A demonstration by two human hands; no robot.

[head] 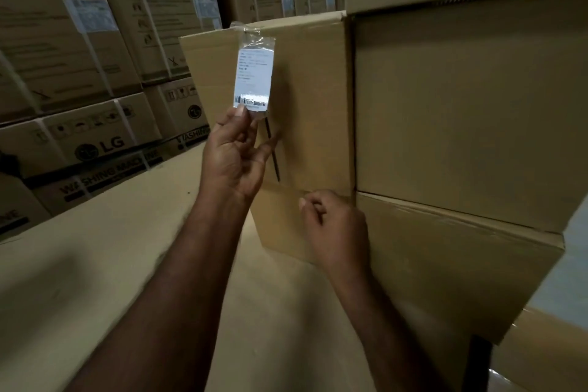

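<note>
— Where's the label (253,79)?
— On the carton (311,89) front, its bottom edge pinched by the left hand (235,156), which should pull it flat.
— Right hand (334,226)?
— Curled low beside the carton; can't tell if it holds anything.

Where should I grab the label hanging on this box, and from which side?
Pinch the label by its bottom edge, from below: its top is taped to the box, so likely only the lower end lifts. The left hand pinches there.
</note>
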